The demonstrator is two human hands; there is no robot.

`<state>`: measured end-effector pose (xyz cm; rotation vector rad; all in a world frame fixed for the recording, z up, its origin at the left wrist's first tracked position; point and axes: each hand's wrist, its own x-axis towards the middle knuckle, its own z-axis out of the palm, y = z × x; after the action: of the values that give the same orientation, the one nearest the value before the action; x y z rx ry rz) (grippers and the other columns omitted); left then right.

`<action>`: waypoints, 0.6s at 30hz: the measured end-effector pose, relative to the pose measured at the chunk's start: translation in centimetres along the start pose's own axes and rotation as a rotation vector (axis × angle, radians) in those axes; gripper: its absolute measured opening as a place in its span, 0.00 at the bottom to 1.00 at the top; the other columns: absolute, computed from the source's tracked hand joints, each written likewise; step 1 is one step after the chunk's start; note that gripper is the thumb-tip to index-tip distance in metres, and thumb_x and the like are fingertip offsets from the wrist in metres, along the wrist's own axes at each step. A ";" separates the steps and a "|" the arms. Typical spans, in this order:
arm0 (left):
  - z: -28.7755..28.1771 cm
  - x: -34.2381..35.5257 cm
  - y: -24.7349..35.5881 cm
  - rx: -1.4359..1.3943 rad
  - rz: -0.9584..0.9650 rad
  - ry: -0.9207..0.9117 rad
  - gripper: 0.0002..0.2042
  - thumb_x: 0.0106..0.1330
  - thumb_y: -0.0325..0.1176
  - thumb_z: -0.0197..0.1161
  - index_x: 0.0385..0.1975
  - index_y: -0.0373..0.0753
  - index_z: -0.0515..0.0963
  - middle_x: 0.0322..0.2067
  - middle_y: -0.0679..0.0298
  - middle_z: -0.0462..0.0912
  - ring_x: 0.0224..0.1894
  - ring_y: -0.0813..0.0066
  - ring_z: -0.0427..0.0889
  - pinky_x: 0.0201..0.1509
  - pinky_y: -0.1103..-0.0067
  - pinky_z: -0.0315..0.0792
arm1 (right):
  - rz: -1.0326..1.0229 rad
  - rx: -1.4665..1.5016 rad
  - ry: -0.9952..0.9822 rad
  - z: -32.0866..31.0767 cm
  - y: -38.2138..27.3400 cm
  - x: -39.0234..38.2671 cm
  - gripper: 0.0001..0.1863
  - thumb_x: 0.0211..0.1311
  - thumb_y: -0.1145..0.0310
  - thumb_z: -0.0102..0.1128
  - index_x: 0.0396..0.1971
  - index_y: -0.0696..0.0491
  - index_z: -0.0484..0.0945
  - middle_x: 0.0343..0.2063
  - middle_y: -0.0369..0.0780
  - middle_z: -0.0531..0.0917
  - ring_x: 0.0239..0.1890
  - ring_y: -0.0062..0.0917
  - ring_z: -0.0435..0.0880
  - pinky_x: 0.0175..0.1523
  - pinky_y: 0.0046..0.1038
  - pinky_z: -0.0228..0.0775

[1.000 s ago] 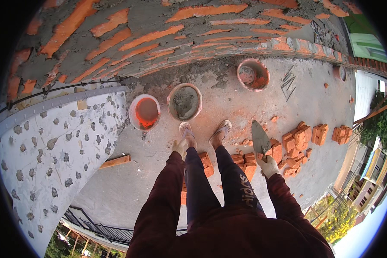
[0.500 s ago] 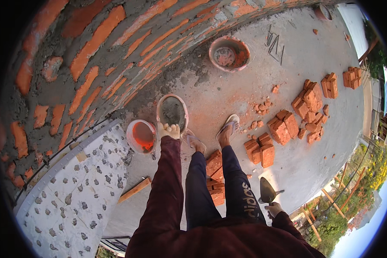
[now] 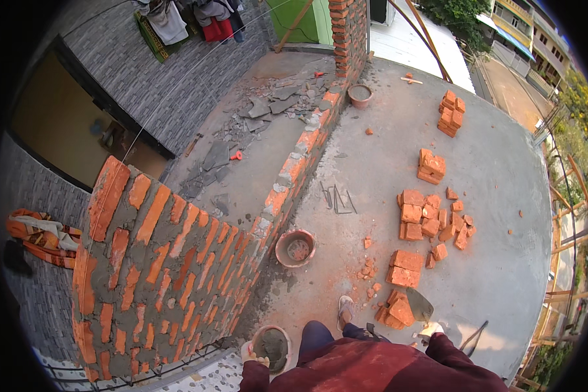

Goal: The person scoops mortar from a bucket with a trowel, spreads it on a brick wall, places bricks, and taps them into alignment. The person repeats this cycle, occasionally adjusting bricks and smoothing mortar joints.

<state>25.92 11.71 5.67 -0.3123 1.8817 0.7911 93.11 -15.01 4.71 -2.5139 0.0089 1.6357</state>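
My left hand wears a pale glove. Its fingers are curled over the rim of a round bucket with grey mortar inside. On the right, my gloved right hand is closed round the handle end of a trowel. The broad grey blade points away from me and overlaps a small pile of red bricks in the view. The trowel handle is mostly hidden in the hand.
A brick wall with rough mortar joints rises at the left. Beyond the bucket stand a reddish basin and another tub. Bent steel rods lie on the floor. Brick stacks and brick rubble line the right side.
The view has lifted and swung toward the far end, showing more wall, a doorway and a low wall. My left hand stays on the mortar bucket; my right still holds the trowel.
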 end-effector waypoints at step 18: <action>40.5 -7.5 3.9 0.659 -0.003 -0.233 0.19 0.73 0.58 0.55 0.36 0.46 0.72 0.23 0.65 0.70 0.14 0.66 0.67 0.25 0.62 0.68 | -0.286 0.312 0.000 -19.1 -31.3 8.0 0.14 0.56 0.71 0.74 0.32 0.51 0.73 0.20 0.36 0.79 0.17 0.24 0.78 0.22 0.31 0.70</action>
<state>56.17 39.91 3.42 0.1847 1.8039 0.1625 116.37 14.21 8.64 -2.1671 -0.0854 1.4007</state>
